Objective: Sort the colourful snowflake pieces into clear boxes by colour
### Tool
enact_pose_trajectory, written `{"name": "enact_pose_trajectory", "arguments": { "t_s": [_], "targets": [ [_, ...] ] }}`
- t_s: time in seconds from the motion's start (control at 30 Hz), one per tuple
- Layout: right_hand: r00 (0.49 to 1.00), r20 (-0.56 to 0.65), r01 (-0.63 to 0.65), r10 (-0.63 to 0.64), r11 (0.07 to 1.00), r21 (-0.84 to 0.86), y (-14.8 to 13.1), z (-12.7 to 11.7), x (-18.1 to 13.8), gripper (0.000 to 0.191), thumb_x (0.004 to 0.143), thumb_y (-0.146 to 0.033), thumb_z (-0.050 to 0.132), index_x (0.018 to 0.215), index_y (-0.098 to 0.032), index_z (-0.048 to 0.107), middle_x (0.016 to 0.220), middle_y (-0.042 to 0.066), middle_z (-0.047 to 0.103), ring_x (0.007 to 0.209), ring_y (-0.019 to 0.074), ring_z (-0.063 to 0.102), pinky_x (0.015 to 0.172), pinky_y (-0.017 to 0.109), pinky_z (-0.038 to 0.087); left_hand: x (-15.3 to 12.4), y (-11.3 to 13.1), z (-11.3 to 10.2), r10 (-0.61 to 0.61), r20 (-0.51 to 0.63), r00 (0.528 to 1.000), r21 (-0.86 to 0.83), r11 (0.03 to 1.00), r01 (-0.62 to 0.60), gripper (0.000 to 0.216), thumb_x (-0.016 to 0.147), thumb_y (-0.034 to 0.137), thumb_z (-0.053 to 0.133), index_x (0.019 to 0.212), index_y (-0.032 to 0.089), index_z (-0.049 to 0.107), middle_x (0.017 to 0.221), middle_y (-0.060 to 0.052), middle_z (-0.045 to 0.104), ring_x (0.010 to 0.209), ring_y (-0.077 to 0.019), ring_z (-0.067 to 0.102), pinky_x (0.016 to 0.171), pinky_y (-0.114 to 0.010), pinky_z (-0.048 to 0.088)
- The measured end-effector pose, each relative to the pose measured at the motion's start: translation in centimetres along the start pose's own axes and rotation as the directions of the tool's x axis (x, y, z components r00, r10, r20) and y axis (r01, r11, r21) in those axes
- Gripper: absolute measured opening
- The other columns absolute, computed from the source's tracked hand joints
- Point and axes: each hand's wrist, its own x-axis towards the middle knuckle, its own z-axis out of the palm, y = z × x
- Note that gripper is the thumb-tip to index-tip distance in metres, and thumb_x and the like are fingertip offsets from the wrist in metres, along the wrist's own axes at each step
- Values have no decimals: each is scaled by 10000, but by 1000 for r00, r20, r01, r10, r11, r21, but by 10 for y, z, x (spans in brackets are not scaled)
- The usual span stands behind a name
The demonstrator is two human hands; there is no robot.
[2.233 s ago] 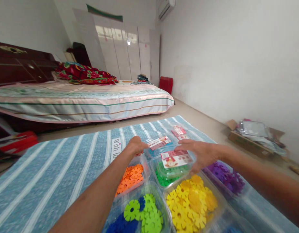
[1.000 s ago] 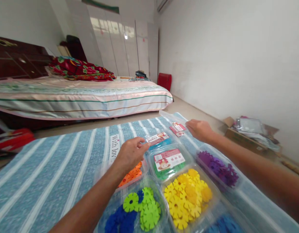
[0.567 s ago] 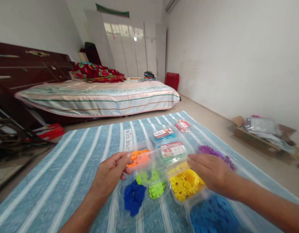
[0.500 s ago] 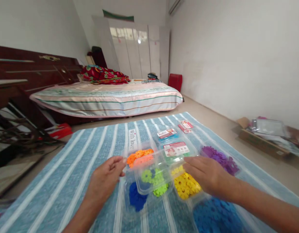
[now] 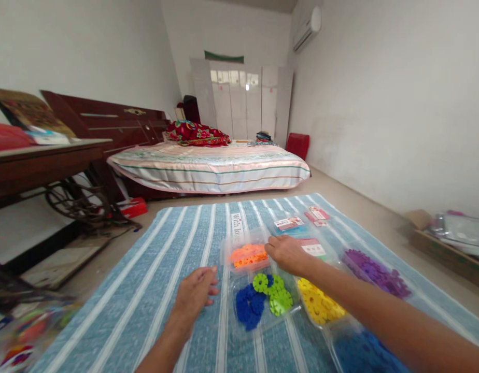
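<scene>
My right hand (image 5: 288, 254) is closed at the right edge of the clear box of orange flower-shaped plastic pieces (image 5: 249, 256). It seems to pinch a clear plastic lid (image 5: 245, 250) lying over part of that box; the fingertips are partly hidden. My left hand (image 5: 196, 291) hovers over the striped cloth, left of the boxes, fingers apart and holding nothing. Nearest to it is a clear box with dark blue pieces (image 5: 250, 306) and lime green pieces (image 5: 280, 300). Yellow pieces (image 5: 319, 303) sit in a box under my right forearm.
Purple pieces (image 5: 375, 272) and blue pieces (image 5: 366, 352) lie in boxes at the right. Labelled packs (image 5: 289, 223) are at the back of the striped cloth (image 5: 177, 243). Beyond stand a bed (image 5: 212, 168), a sewing-machine table (image 5: 48, 160) and a cardboard box (image 5: 437, 248).
My right hand has moved from the yellow box to the orange box. The clear lid no longer covers the green pieces. My left hand has drawn away from the orange box. The view has shifted.
</scene>
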Motion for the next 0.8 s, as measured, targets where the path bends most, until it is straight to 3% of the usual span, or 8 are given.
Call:
{"name": "enact_pose_trajectory", "arguments": {
  "t_s": [0.13,0.3,0.4,0.47,0.53,0.63,0.7,0.8],
  "targets": [
    [998,56,32,-32,999,5,1,9,3,159,825,-72,490,862,-126,635,823,114,656,750,215,618,685,327,443,25,8,1,-45,17,999,-25,999,45,542,614,601,581,898,139,601,773,-50,639,637,-159,631,508,-249,466],
    [996,83,8,-11,999,42,-3,1,-2,154,831,-106,500,845,-135,650,872,117,659,898,231,595,790,345,426,42,14,19,-41,45,998,17,999,40,432,613,516,604,839,149,591,614,5,594,523,-133,596,481,-235,445],
    [992,93,-93,86,993,67,9,-10,-1,195,895,-219,459,917,-169,646,960,95,657,942,217,585,824,335,422,46,16,28,-31,41,999,36,999,29,399,610,465,606,861,156,571,528,37,550,468,-130,565,459,-232,426],
    [968,105,-235,227,970,65,37,-15,-2,254,930,-310,417,968,-192,639,1019,88,648,967,215,584,830,330,429,48,17,30,-26,32,999,55,998,24,404,603,452,599,877,157,559,498,44,540,437,-130,544,443,-235,414],
    [902,124,-421,413,906,43,79,-14,-6,302,947,-350,385,998,-184,633,1061,106,634,977,222,589,818,332,445,51,17,31,-21,19,1000,75,997,19,408,580,457,599,858,160,562,483,40,546,410,-129,520,422,-237,395],
    [729,175,-673,661,740,5,151,2,-21,298,951,-338,406,1052,-143,608,1108,133,608,991,229,590,812,358,475,55,15,30,-7,15,1000,76,997,6,451,541,493,609,850,165,581,479,34,557,380,-124,481,399,-242,364],
    [617,233,-773,752,635,1,189,23,-31,294,930,-362,481,1108,-148,575,1117,98,597,966,204,595,810,380,497,57,13,30,-5,7,1000,87,996,5,486,519,530,614,845,170,594,459,35,549,364,-129,461,389,-249,343],
    [514,316,-843,797,537,17,224,62,-38,344,901,-377,547,1169,-163,538,1143,73,578,955,191,595,807,394,515,61,9,29,15,8,1000,109,994,-16,489,530,563,615,836,182,605,433,41,532,361,-138,452,389,-256,330]
  ]
}}
